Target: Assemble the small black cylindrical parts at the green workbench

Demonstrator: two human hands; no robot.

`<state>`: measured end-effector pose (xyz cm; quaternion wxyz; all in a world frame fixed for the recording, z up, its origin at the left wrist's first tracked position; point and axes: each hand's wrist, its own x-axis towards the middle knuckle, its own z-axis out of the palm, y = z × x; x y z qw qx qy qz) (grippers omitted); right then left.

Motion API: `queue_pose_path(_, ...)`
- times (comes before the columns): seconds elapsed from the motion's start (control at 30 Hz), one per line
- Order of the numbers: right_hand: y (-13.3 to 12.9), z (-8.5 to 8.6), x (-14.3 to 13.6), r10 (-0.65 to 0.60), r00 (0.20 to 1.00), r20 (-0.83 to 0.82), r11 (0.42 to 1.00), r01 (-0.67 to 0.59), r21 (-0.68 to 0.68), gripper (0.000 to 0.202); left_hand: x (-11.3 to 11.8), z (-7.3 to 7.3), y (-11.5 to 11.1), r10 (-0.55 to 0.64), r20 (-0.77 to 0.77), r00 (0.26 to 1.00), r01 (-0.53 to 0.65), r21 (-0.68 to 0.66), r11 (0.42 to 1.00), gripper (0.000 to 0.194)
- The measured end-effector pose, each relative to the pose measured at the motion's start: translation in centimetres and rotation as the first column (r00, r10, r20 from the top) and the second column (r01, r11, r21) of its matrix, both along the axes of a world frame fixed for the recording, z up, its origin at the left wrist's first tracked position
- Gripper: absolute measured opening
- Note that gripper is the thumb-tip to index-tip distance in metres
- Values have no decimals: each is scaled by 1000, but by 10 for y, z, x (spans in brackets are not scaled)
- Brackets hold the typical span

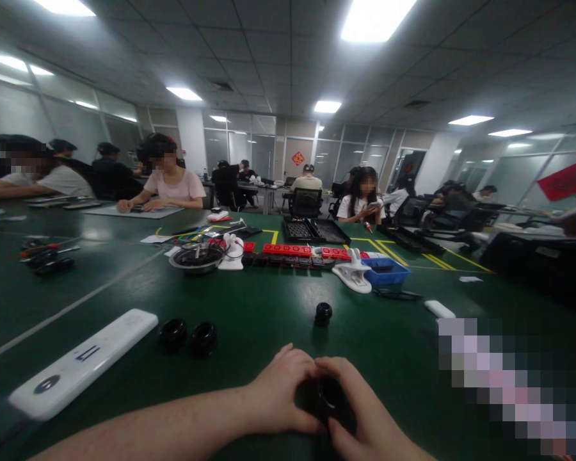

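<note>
The left hand [283,387] and right hand [358,403] grip a black part [333,396] between them, low over the tabletop [264,314]; whether it touches down is hidden. Just beyond stands a black piece [323,316], with two black rings [202,349] to the left. Farther out, the steel bowl [178,264] holds a dark jumble [199,254], the blue bin [392,277] a dark item [381,264]; behind, an open case [333,232] holds pieces [297,230] too small to identify.

Office-type workrm: ceiling lts [378,20], glass partns [262,147], lg worktable [264,307]
</note>
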<state>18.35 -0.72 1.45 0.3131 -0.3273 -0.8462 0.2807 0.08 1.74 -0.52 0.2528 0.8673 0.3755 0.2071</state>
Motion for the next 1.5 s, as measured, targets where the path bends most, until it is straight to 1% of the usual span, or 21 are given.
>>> queue_pose_path(0.07, 1, 0, 1, 36, 999, -26, 999, -35, 38, 60, 0, -1, 0, -2, 3, 1000, 2, 7, 1000, 49)
queue_pose_path(0.13, 2, -2, 2, -50, 999, -14, 998, 51, 46, 57, 0, -3, 0, -9, 11, 1000, 9, 13, 1000, 44)
queue_pose_path(0.23, 4, -4, 2, -221, 974, 50, 975, 221, -5, 55, 0, -5, 0, -14, 17, 1000, 14, 18, 1000, 40)
queue_pose_path(0.3, 3, -4, 0, -254, 963, 86, 965, 259, -46, 56, 0, -4, 0, -10, 10, 1000, 10, 7, 1000, 41)
queue_pose_path(0.33, 2, -2, 0, -239, 967, 92, 968, 245, -60, 55, 1, -3, 0, -7, 6, 1000, 7, 0, 1000, 43)
queue_pose_path(0.4, -1, 2, -1, -157, 984, 79, 983, 163, -79, 53, 1, -1, -1, -2, -5, 1000, 2, -10, 1000, 50)
queue_pose_path(0.5, -6, 10, -1, -29, 999, 28, 996, 32, -83, 63, 0, 1, -1, -6, -16, 1000, 6, -9, 1000, 54)
queue_pose_path(0.57, -6, 12, -1, -30, 999, 18, 997, 31, -66, 65, 0, 1, -1, -9, -17, 1000, 9, -9, 1000, 50)
queue_pose_path(0.7, -2, 7, -3, -176, 982, 72, 982, 181, -62, 58, 0, 0, -1, -6, -12, 1000, 6, -22, 1000, 45)
queue_pose_path(0.77, 0, 4, -5, -212, 972, 96, 972, 220, -77, 53, 0, 1, -1, -3, -1, 1000, 3, -23, 1000, 46)
queue_pose_path(0.87, -2, 4, -5, -160, 986, 53, 984, 164, -70, 48, 1, 3, -2, 2, -1, 1000, -2, -22, 1000, 51)
queue_pose_path(0.97, -5, 6, -2, -40, 999, -31, 997, 38, -60, 59, 1, 5, -2, 5, -21, 1000, -5, -23, 1000, 61)
queue_pose_path(1.0, -6, 6, -1, -25, 999, -43, 998, 23, -58, 62, 1, 5, -2, 5, -24, 1000, -5, -21, 1000, 61)
queue_pose_path(1.07, -7, 6, -1, -75, 996, -38, 996, 73, -52, 62, 1, 4, -1, -3, -21, 1000, 3, -14, 1000, 55)
queue_pose_path(1.13, -5, 4, -2, -186, 983, -10, 982, 185, -48, 57, 0, 2, -1, -11, -14, 1000, 11, -4, 1000, 47)
queue_pose_path(1.2, -4, 1, -4, -268, 963, 26, 962, 269, -50, 55, 1, 1, -1, -13, -10, 1000, 13, -3, 1000, 44)
queue_pose_path(1.23, -3, 1, -5, -284, 958, 34, 957, 286, -51, 53, 1, 1, -1, -10, -13, 1000, 9, -7, 1000, 44)
queue_pose_path(1.27, -3, 0, -6, -275, 961, 36, 960, 276, -53, 51, 1, 2, -2, -5, -17, 1000, 4, -14, 1000, 45)
queue_pose_path(1.33, -5, 2, -7, -202, 979, 8, 978, 202, -57, 48, 2, 4, -2, 5, -24, 1000, -5, -27, 1000, 49)
queue_pose_path(1.43, -9, 8, -4, -51, 998, -43, 996, 47, -73, 60, 1, 6, -3, 5, -27, 1000, -6, -28, 1000, 57)
queue_pose_path(1.5, -10, 10, -2, -19, 999, -51, 998, 16, -65, 66, 1, 7, -3, 3, -27, 1000, -4, -28, 1000, 60)
